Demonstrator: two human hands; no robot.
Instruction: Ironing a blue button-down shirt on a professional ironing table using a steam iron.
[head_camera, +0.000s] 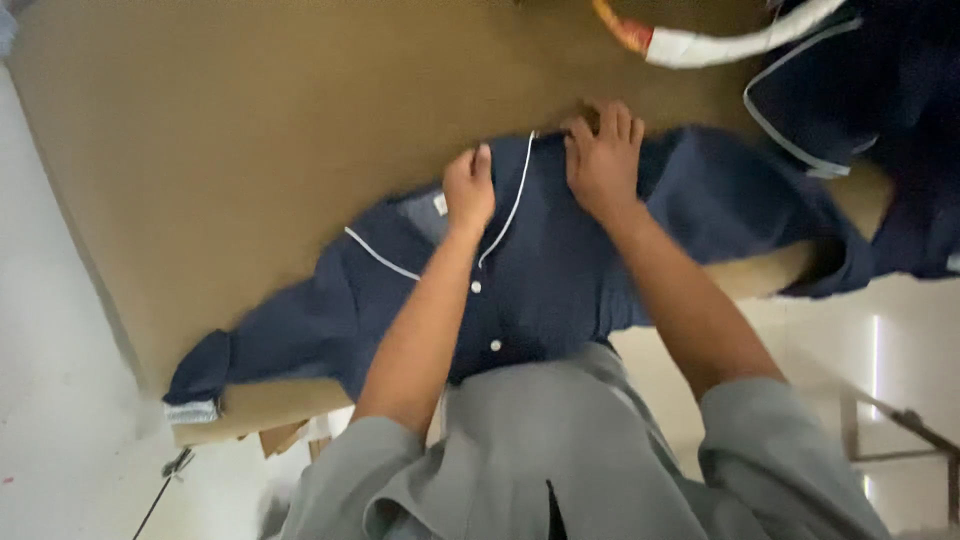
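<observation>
The picture is soft with motion blur, so the fingers and the cloth's folds are hard to make out in detail. A dark blue shirt (545, 270) with white piping and white buttons lies spread on the brown table (230, 130), its collar toward the far side and its lower part hanging over the near edge against the person's grey clothing. The left hand (469, 188) rests on the shirt beside the piped front edge, fingers curled together; whether it pinches cloth I cannot tell. The right hand (604, 155) lies flat on the shirt near the shoulder, fingers apart and pressing down, gripping nothing. One sleeve (215, 365) runs out to the left and ends at a white-trimmed cuff right at the table's near edge. The other side of the shirt drapes off the table at the right, and its end is hidden. At the top right a pile of more dark blue cloth (850, 90) with white piping is cut off by the frame, with a white and orange strip (700, 45) across it. No containers show. The far left of the table is bare, with white floor (50, 350) beyond its left edge.
</observation>
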